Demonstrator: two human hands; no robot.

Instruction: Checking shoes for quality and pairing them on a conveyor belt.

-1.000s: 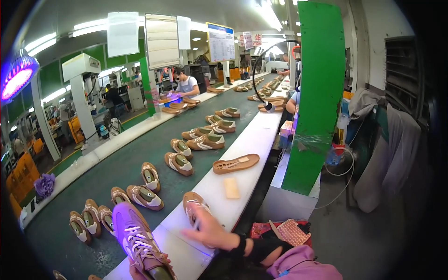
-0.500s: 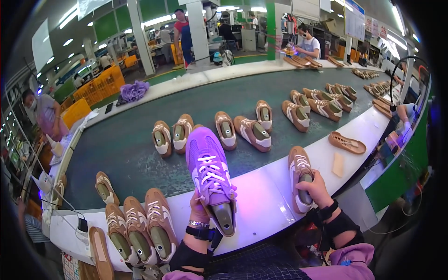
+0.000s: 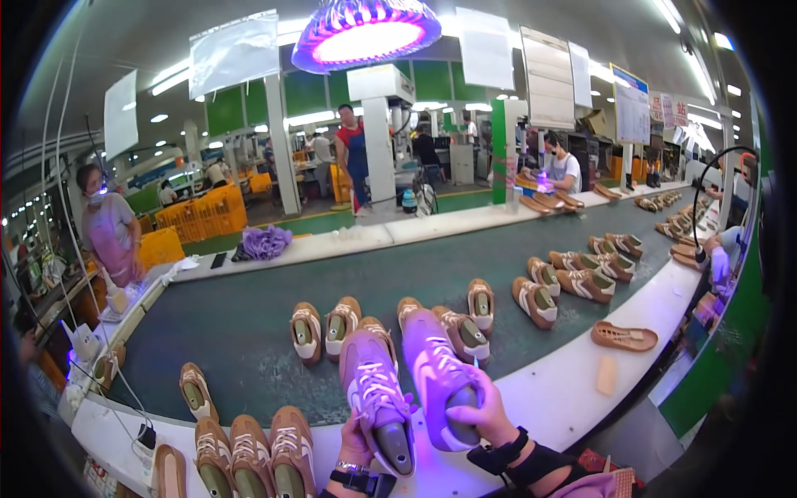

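Note:
Under purple light, two brown sneakers with white laces are held side by side above the white ledge. My left hand [image 3: 357,438] is closed around the side and heel of the left sneaker [image 3: 371,378], whose toe points away from me. My right hand [image 3: 486,415] grips the right sneaker [image 3: 432,365] near its heel, thumb at the collar. A grey-green last [image 3: 392,444] fills the left sneaker's opening. The two shoes nearly touch; whether they do, I cannot tell. Some fingers are hidden behind the shoes.
A dark green conveyor [image 3: 241,332] carries several brown sneakers [image 3: 342,322]. Three more stand on the white ledge [image 3: 531,407] at lower left. A loose sole [image 3: 624,336] and a beige pad [image 3: 607,375] lie at right. A bright lamp [image 3: 369,37] hangs overhead. Co-workers [image 3: 112,220] stand beyond.
My right hand has lifted its sneaker off the ledge and brought it left beside the other one. The left sneaker has moved lower in view. The head view has tilted up, showing the lamp.

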